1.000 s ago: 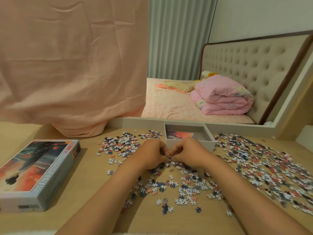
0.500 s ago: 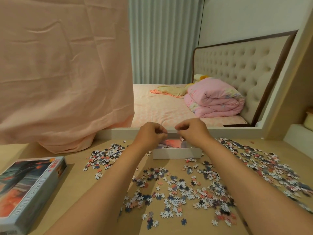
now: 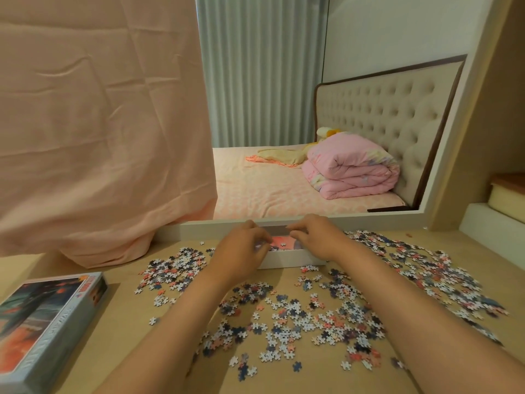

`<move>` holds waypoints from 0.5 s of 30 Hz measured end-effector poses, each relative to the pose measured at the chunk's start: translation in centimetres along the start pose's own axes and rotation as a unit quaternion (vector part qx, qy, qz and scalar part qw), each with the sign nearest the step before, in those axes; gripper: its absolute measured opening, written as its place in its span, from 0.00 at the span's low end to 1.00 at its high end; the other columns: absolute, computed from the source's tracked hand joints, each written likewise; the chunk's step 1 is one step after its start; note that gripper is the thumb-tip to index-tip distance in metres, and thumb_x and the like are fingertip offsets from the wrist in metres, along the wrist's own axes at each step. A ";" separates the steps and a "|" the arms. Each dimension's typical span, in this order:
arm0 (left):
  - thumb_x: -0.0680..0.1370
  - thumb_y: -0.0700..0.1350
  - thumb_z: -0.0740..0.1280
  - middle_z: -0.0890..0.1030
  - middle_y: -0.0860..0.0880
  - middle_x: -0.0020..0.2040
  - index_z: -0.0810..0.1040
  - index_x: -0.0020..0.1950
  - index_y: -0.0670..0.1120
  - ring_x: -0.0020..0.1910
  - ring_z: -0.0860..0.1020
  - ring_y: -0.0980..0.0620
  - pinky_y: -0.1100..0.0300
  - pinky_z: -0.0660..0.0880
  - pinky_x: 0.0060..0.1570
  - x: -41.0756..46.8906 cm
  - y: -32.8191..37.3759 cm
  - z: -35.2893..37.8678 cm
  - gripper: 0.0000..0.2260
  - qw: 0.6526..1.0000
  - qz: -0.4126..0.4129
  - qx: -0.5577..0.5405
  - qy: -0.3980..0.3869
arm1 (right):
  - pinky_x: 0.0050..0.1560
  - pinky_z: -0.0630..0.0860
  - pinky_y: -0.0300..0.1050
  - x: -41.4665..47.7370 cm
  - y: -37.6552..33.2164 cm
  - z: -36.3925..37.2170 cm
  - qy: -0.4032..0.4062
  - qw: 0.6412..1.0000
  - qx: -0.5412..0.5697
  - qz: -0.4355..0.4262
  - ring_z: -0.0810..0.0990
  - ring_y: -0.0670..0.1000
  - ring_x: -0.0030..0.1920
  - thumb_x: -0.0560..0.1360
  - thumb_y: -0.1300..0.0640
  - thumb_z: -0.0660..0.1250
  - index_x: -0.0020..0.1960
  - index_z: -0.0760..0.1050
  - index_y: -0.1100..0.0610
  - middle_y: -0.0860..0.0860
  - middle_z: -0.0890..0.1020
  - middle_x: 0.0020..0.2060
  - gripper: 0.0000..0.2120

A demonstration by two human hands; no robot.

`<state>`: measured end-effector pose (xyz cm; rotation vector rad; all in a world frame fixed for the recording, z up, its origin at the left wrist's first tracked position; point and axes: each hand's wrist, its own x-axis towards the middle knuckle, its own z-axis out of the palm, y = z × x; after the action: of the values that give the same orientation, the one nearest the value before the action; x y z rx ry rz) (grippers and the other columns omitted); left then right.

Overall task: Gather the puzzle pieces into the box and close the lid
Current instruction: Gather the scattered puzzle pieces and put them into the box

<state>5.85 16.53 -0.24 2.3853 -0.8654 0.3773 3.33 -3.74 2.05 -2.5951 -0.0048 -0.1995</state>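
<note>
The open white box [image 3: 292, 260] stands at the table's far edge, with a pink-and-grey picture showing inside it. Both my hands hover over it. My left hand [image 3: 241, 247] has its fingers curled down over the box's left end, with a few blurred puzzle pieces at its fingertips. Over the right end, my right hand [image 3: 315, 237] points its loosened fingers left, and I see nothing in it. Loose puzzle pieces [image 3: 298, 322] lie scattered across the table on the left, in front and on the right. The box lid [image 3: 48, 322] lies picture-up at the near left.
A white-framed mirror [image 3: 437, 177] stands behind the box and reflects a bed with a pink quilt. A peach cloth [image 3: 99, 137] hangs over its left part and reaches the table. A shelf step [image 3: 494, 223] rises at the far right.
Both hands lifted from the pile in front of the box and moved over the box. The right hand's fist has loosened. The camera tilted up.
</note>
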 end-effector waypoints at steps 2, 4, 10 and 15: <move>0.79 0.51 0.65 0.75 0.57 0.49 0.81 0.54 0.54 0.47 0.76 0.55 0.57 0.75 0.49 -1.4 0.3 -0.8 0.07 0.998 -0.019 0.019 -0.052 | 0.55 0.70 0.40 -1.3 -0.4 -0.4 0.026 0.999 -0.005 -0.019 0.78 0.51 0.57 0.81 0.54 0.65 0.63 0.81 0.52 0.50 0.81 0.59 0.13; 0.78 0.57 0.64 0.74 0.56 0.55 0.79 0.59 0.56 0.53 0.76 0.54 0.56 0.75 0.54 -2.6 0.3 -1.2 0.12 0.991 -0.046 0.050 -0.115 | 0.56 0.74 0.42 -3.1 -0.7 -0.8 0.007 0.999 -0.006 -0.032 0.80 0.48 0.54 0.80 0.54 0.65 0.60 0.83 0.51 0.47 0.82 0.57 0.11; 0.72 0.74 0.56 0.63 0.52 0.72 0.64 0.75 0.60 0.73 0.58 0.48 0.43 0.59 0.70 -5.4 0.4 0.2 0.34 0.942 -0.087 0.175 -0.274 | 0.62 0.75 0.52 -6.8 0.3 1.7 -0.125 0.974 -0.189 -0.006 0.77 0.55 0.61 0.79 0.55 0.62 0.62 0.78 0.50 0.49 0.77 0.61 0.13; 0.73 0.72 0.59 0.64 0.53 0.70 0.66 0.75 0.57 0.70 0.60 0.50 0.49 0.61 0.70 -6.0 1.0 0.5 0.34 0.957 -0.051 0.127 -0.256 | 0.68 0.70 0.51 -8.1 0.0 3.4 -0.135 0.980 -0.142 -0.013 0.72 0.55 0.65 0.81 0.58 0.57 0.66 0.77 0.50 0.49 0.72 0.66 0.17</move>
<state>0.68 18.53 -2.86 2.8112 -0.9518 -0.1988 -4.16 -1.69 -1.94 -2.8885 -0.1148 0.1565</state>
